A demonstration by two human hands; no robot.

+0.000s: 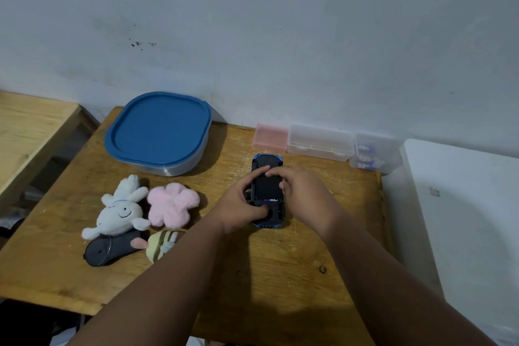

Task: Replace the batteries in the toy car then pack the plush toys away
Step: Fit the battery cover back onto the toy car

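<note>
Your knotty wooden table [280,275] meets a scuffed pale wall [252,22]. Your left hand [238,205] and right hand [306,194] both grip the upturned toy car [266,191], its underside perhaps matte plastic; fuzzy plush toys [123,211] lie left.

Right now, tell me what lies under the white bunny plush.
The white bunny plush lies partly on a dark grey plush. How far that one reaches beneath the bunny is hidden.

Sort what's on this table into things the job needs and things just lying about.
Needed: toy car, held upside down by left hand and right hand; battery box; four plush toys; blue-lidded container.

Lying about: pink box; clear box.
</note>
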